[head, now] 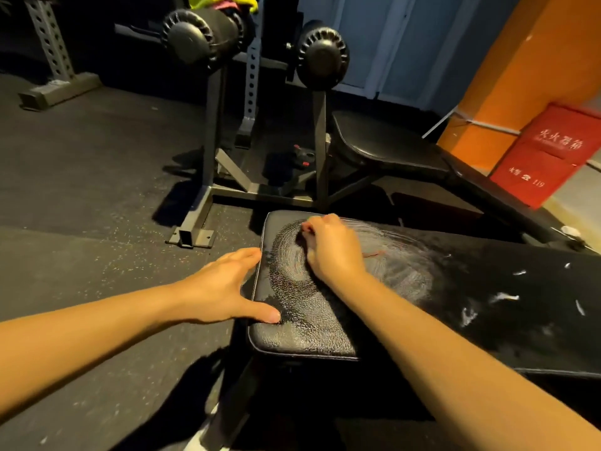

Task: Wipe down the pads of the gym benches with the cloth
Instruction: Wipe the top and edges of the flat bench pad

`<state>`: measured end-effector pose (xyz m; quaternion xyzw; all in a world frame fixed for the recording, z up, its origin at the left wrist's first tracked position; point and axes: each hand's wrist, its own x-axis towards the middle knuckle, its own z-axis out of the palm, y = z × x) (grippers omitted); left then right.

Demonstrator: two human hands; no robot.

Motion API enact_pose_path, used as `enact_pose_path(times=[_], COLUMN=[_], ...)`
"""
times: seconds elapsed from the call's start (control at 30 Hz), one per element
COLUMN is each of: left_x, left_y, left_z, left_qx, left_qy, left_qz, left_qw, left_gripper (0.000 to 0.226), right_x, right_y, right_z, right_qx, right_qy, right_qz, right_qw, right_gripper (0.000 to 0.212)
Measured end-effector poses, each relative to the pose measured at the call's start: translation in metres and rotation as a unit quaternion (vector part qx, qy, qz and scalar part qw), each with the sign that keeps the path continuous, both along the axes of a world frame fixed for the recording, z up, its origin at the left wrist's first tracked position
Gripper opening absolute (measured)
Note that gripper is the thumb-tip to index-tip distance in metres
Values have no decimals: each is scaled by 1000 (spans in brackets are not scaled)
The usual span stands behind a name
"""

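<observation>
While your left hand (224, 284) lies flat and released along the bench pad's (309, 327) left edge, your right hand (331, 245) grasps the cloth (307, 228), mostly hidden, by the far edge. Wet swirls (400, 255) ring it, and white scraps (504, 297) lie further right. A second bench (387, 148) and a rack (211, 141) stand beyond, with open floor (97, 190) to the left.

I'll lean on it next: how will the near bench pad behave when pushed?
Probably slick: wet swirl marks shine on the near bench pad around the right hand, which grips the cloth. Its pebbled skin suggests padding that gives slightly. The left hand presses its edge, perhaps because it shifts.
</observation>
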<state>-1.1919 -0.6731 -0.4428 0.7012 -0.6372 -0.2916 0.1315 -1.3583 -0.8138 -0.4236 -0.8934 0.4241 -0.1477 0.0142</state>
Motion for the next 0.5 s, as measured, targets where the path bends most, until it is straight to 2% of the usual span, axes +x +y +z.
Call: enact_pose_path(times=[0.07, 0.13, 0.17, 0.23, 0.3, 0.33, 0.43, 0.5], left_x=[1, 0, -3, -15, -33, -42, -66, -82], left_y=[-6, -14, -18, -19, -13, -10, -15, -22], left_z=[10, 18, 20, 19, 12, 9, 6, 10], left_qx=[20, 4, -23, -69, -91, -104, -163, -174], left_qy=[-18, -28, -35, -58, -99, -118, -162, -167], left_qz=[-7, -6, -9, -35, -76, -91, -117, -128], left_qw=[1000, 1000, 999, 995, 988, 983, 966, 962], left_gripper=[138, 128, 121, 112, 115, 117, 112, 102], right_x=[-10, -64, -97, -160, -210, -218, -177, -136], right_y=[60, 90, 86, 47, 1, -9, 15, 61], right_z=[-11, -18, -15, -4, 12, 17, 7, -11], right_qx=[21, 27, 18, -13, -26, -33, -21, -17], right_qy=[-13, -9, -6, 26, 54, 65, 37, 28], right_qz=[120, 170, 146, 7, -160, -209, -212, -100], right_qw=[992, 985, 989, 1000, 985, 975, 976, 994], right_gripper=[21, 19, 18, 17, 23, 25, 21, 23])
